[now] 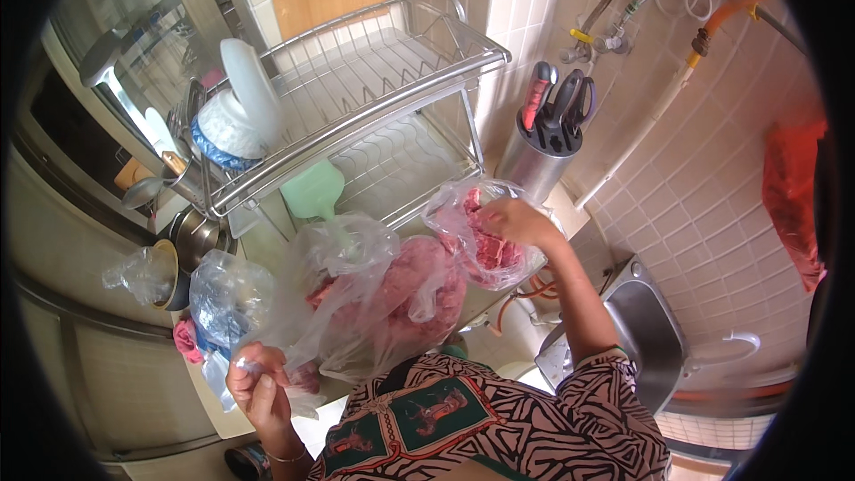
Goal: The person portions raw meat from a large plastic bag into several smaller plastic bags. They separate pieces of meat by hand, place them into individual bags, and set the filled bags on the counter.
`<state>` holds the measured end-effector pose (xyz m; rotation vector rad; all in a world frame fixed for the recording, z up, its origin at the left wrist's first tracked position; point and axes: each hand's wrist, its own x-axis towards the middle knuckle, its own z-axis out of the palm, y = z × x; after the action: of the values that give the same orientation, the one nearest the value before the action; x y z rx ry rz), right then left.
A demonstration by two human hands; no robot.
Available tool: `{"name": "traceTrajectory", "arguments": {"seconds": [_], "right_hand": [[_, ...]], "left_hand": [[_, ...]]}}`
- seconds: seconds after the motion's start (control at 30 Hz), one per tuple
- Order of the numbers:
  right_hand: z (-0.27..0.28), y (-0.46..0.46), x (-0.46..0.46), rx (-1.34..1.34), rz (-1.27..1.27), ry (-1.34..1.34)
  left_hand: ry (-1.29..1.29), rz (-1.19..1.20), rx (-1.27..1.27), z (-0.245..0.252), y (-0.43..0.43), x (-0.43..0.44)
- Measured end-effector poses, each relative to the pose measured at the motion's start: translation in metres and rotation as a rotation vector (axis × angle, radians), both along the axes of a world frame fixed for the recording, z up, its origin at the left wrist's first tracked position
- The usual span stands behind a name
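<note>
My left hand (259, 384) is at the lower left, fingers curled on the film of a large clear plastic bag (300, 310). Pinkish-red raw meat (414, 287) fills the middle of that bag. Farther right, my right hand (518, 222) reaches into the mouth of a second clear plastic bag (444, 210), over red raw meat (494, 250). Its fingertips are blurred against the meat, so their hold is unclear. Next to my left hand is another crumpled clear bag (230, 294).
Behind the bags stands a two-tier metal dish rack (374, 97) with bowls (230, 123) and a pale green plastic utensil (314, 190). A knife block (541, 153) holds knives and scissors. Metal pots (200, 234) stand left; a steel sink (644, 321) is at right.
</note>
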<state>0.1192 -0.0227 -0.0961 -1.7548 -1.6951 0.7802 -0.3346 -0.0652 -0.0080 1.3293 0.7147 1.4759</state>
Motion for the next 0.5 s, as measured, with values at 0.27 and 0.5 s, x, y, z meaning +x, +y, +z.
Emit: {"name": "traceTrajectory", "arguments": {"seconds": [0.27, 0.5], "right_hand": [[-0.075, 0.010, -0.009, -0.234, 0.137, -0.612], [-0.076, 0.012, 0.014, -0.392, 0.101, -0.083]], "left_hand": [[0.051, 0.000, 0.041, 0.003, -0.003, 0.016], [0.047, 0.018, 0.028, 0.004, -0.007, 0.020]]}}
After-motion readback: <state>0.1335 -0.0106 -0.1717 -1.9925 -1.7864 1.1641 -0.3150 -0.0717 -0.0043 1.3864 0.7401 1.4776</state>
